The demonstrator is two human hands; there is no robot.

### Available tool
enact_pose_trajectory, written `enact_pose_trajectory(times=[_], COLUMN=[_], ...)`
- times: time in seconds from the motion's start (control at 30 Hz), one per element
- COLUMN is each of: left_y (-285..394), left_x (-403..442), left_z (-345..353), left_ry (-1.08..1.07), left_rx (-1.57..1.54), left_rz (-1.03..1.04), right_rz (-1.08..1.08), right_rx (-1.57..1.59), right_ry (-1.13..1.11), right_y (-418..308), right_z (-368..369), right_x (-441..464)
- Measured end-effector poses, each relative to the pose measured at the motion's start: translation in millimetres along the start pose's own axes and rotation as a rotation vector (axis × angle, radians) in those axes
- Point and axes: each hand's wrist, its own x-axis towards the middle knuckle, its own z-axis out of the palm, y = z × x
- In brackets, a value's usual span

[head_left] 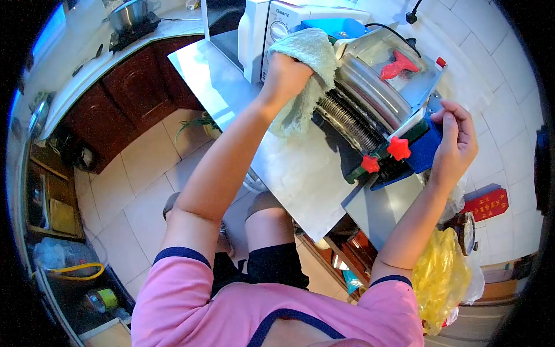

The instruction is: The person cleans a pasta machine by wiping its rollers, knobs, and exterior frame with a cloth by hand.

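My left hand (287,81) is closed on a pale green cloth (315,52), bunched over the left end of a noodle machine (370,75). The cloth hangs down past the machine's side. A smooth metal roller (373,89) and a ridged cutting roller (350,118) show on the machine, with red star-shaped knobs (399,148) at the near end. Beside the machine's blue right side is my right hand (457,139), its fingers loosely curled toward the thumb with nothing visible in them. A red scraper-like piece (399,65) lies in the machine's clear top tray.
A white Galanz microwave (277,34) stands behind the machine on the white table (306,179). Yellow plastic bags (442,277) hang at the right, below a red sign (487,204). To the left, a counter with dark red cabinets (136,87) holds a pot (128,16).
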Motion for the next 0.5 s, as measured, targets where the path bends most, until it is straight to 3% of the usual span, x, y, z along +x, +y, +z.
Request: enact_pose_trajectory(times=[0.13, 0.2, 0.33, 0.4, 0.5], left_y=[-18.0, -17.3, -18.5, -19.8, -18.4], left_x=[-4.1, -7.7, -2.4, -1.1, -1.4], left_z=[-8.9, -16.3, -12.2, -3.9, -3.4], left_ry=[-0.020, -0.193, -0.216, -0.106, -0.085], left_rx=[-0.319, -0.592, -0.658, -0.549, -0.470], left_rz=[0.034, -0.216, -0.199, -0.072, -0.086], right_rz=[-0.011, -0.005, -0.001, -0.008, -0.010], right_rx=[-0.006, -0.016, -0.018, -0.014, 0.007], right_ry=[-0.008, 0.002, 0.005, 0.006, 0.007], right_y=[1.5, 0.0, 0.2, 0.1, -0.2], right_z=[-1.6, -1.1, -0.4, -0.1, 1.3], right_x=[1.2, 1.5, 1.3, 0.8, 0.5])
